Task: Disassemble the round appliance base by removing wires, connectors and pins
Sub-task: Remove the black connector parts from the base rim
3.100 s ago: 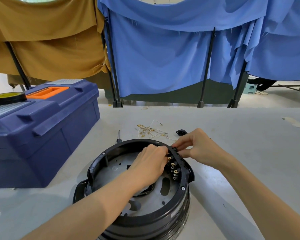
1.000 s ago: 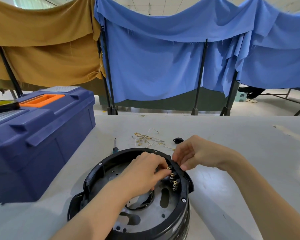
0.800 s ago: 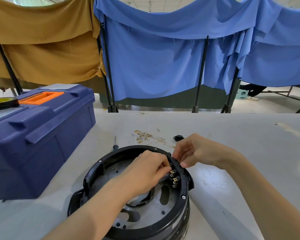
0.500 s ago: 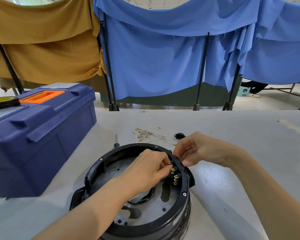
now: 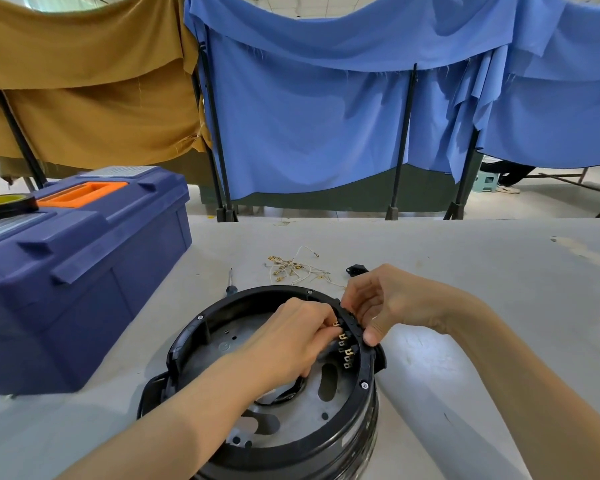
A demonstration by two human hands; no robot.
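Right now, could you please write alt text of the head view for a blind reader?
Two hands work on a round black base on a table: the left hand pinches a brass terminal inside its right rim, the right hand grips that rim from outside. Blue toolbox at left, wires behind.

At my left fingers the pins are bright brass-coloured metal — small, shiny tabs. The round appliance base my right fingers curl over is smooth, glossy black plastic; the plate inside it, just below my left fingers, is dull grey metal. Beyond my fingers the table looks matt grey and smooth, the curtains woven cloth with frayed edges. Left of my fingers, the toolbox is blue moulded plastic — slightly sheeny.
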